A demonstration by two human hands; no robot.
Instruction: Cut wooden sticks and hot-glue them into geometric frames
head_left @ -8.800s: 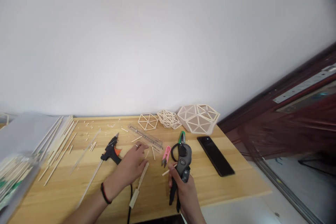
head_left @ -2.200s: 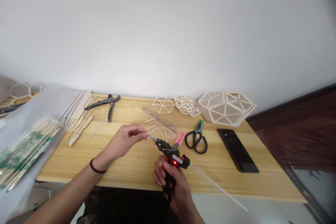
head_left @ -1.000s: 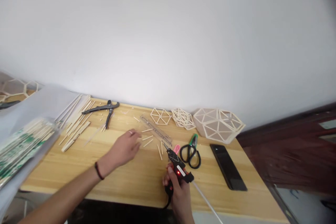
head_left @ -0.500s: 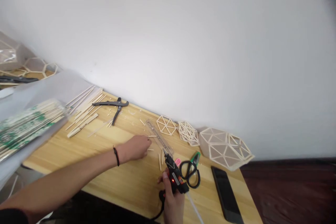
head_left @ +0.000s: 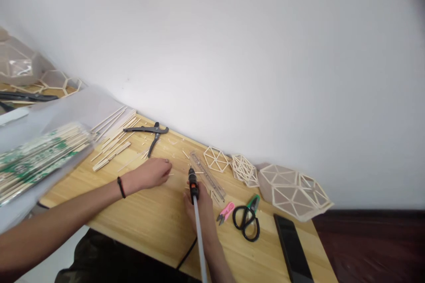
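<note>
My right hand [head_left: 203, 208] is wrapped round a black hot glue gun [head_left: 193, 185]; its nozzle points away from me and a long pale glue stick [head_left: 198, 234] runs out of its back. To its left, over the table, my left hand [head_left: 155, 172] is closed with the knuckles up. A short piece of wooden stick [head_left: 170, 174] pokes out at its fingers, mostly hidden. A clear ruler [head_left: 209, 177] lies just beyond the glue gun, with a short stick [head_left: 198, 172] across its near edge and a few more by my right hand.
Hexagonal stick frames [head_left: 215, 159] and a larger covered frame [head_left: 295, 190] stand along the wall. Pink snips [head_left: 226, 213], black-handled scissors [head_left: 247, 223] and a phone [head_left: 292, 247] lie right. At left are a black cutter [head_left: 154, 131], loose sticks [head_left: 114, 141] and a bagged bundle [head_left: 46, 159].
My left hand has moved left and slightly up with the stick piece. My right hand has brought the glue gun left and up, turning its nozzle away from me. The view has shifted slightly.
</note>
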